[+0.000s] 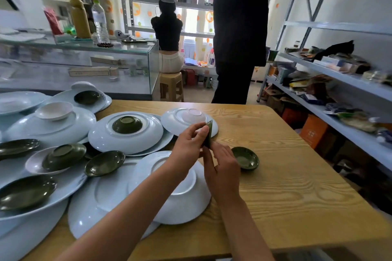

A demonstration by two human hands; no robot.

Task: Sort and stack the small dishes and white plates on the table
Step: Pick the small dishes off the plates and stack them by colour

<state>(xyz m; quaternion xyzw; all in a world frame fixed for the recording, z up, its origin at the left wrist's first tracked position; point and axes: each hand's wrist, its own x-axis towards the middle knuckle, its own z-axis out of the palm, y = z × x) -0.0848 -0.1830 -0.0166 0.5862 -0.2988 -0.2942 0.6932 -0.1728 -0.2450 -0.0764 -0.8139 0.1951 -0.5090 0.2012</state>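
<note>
Green dish (209, 133) held on edge above the table (286, 176), near its middle, just in front of the far white plate (169, 121). Left hand (188, 144) pinching it from the left, thumb and fingers on the rim, wrist over an upturned plate (182, 197). Right hand (222, 167) under and behind the dish, fingers pointing up and touching its lower edge; grip looks light, fingers partly curled round it. Both forearms coming in from the bottom edge, converging at the dish. Second green dish (245, 158) lying upright on bare table just right of the right hand. Pink bowl (194, 115) upside down on the far plate. More white plates and green dishes piled on the left half of the table, some upturned, some stacked loosely. Standing person in black (237, 27) beyond the table; shelves (339, 74) at right.
</note>
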